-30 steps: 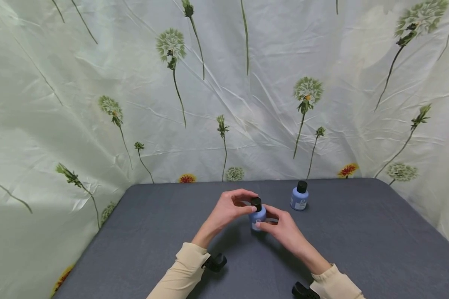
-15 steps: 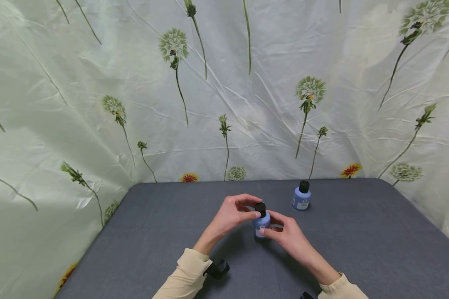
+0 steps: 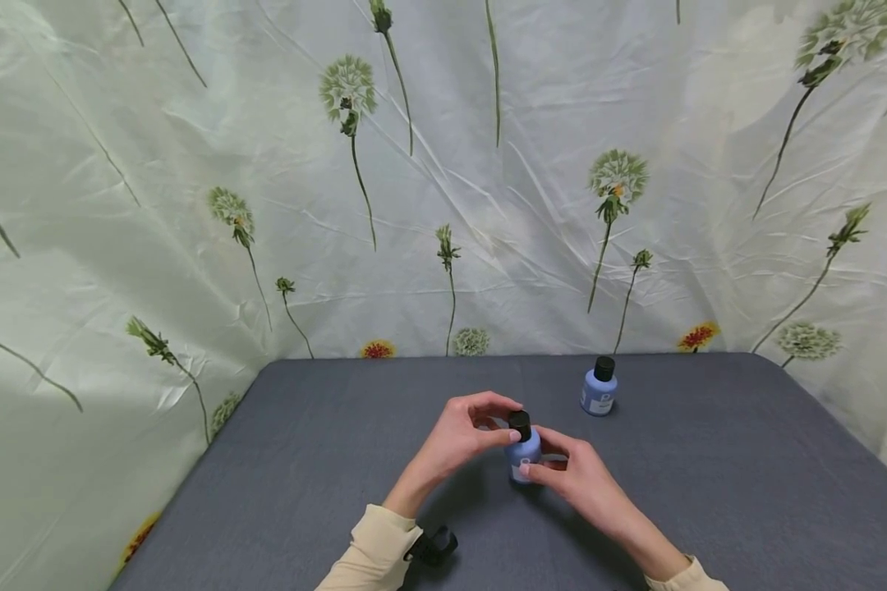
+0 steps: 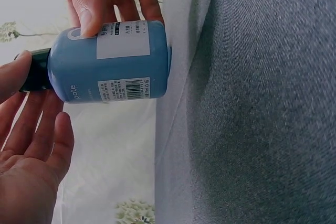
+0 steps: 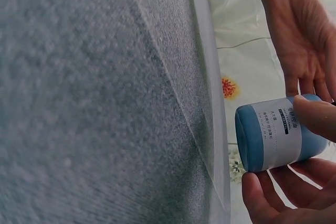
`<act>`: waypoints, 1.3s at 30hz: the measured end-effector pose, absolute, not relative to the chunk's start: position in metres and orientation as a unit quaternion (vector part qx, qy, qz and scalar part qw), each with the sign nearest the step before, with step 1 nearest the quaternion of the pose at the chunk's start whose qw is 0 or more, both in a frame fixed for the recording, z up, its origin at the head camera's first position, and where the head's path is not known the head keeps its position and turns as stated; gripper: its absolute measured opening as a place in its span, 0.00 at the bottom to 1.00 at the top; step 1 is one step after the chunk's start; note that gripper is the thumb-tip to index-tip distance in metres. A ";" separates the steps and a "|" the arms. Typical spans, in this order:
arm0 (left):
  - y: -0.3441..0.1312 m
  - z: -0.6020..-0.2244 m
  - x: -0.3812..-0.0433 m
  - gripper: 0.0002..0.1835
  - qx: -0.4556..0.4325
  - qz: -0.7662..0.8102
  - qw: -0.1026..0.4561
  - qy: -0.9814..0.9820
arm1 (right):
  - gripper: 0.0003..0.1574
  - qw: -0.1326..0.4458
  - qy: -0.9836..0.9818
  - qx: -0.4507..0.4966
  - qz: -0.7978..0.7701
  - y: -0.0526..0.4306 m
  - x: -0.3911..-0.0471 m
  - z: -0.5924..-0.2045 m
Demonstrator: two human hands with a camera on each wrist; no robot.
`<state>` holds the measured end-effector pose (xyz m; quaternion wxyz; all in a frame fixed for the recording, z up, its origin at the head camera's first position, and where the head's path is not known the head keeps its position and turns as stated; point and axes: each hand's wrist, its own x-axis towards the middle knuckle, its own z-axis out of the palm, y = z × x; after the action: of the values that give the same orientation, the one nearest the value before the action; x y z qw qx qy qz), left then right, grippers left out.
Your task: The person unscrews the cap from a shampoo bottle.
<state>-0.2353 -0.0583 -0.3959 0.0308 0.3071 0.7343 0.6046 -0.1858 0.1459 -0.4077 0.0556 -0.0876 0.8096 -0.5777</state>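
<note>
A small blue bottle [image 3: 525, 458] with a black cap [image 3: 520, 424] and a white label is upright between both hands, near the middle of the table. My left hand [image 3: 467, 435] pinches the cap between thumb and fingers. From the other side, my right hand [image 3: 585, 478] grips the bottle's body, its thumb on the label. The left wrist view shows a barcode on the blue bottle [image 4: 110, 64], whose base is by the table surface; whether it touches is hard to tell. In the right wrist view, fingers partly hide the bottle [image 5: 278, 132].
A second blue bottle [image 3: 599, 394] with a black cap stands upright farther back and to the right on the dark grey table [image 3: 325, 460]. Behind the table hangs a pale curtain [image 3: 414, 205] printed with dandelions. A black wrist device [image 3: 436, 546] sits at the left cuff.
Both hands have brought the held bottle closer to the front of the table. Their hold on cap and body looks the same. The head view has shifted slightly.
</note>
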 end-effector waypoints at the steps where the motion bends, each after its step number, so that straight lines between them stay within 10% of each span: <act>1: -0.058 -0.396 -0.235 0.16 0.308 0.605 0.030 0.734 | 0.40 0.055 0.811 -0.086 -0.576 0.146 -0.186 -0.408; 39: -0.050 -0.390 -0.230 0.18 0.276 0.633 0.002 0.724 | 0.34 0.005 0.803 -0.068 -0.592 0.133 -0.179 -0.406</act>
<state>-0.2302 -0.0505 -0.3898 0.0020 0.2763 0.7236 0.6325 -0.1792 0.1327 -0.4056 0.0052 -0.0678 0.8033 -0.5916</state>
